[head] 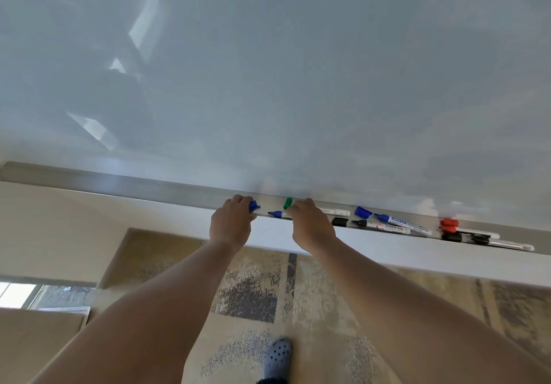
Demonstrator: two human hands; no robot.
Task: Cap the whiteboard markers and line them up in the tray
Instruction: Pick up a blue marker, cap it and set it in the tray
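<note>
A metal tray (119, 185) runs under the whiteboard. My left hand (231, 224) grips a blue cap (253, 205) at the tray. My right hand (311, 225) holds an uncapped blue marker (276, 213) whose tip points left toward the cap. A green cap (288, 202) stands just behind the right hand. Further right lie a loose blue cap (363, 212), a loose black cap (340, 221), an uncapped blue marker (396, 220), an uncapped black marker (384, 227), and a white marker body (335, 212). At the far right lie red-capped markers (449, 225) and a black-capped marker (459, 238).
The whiteboard (283, 70) fills the upper view. Below the tray is a patterned carpet (253, 294), with my blue perforated shoe (278, 357) on it. A tan surface (35, 345) and a window (18, 294) are at the lower left.
</note>
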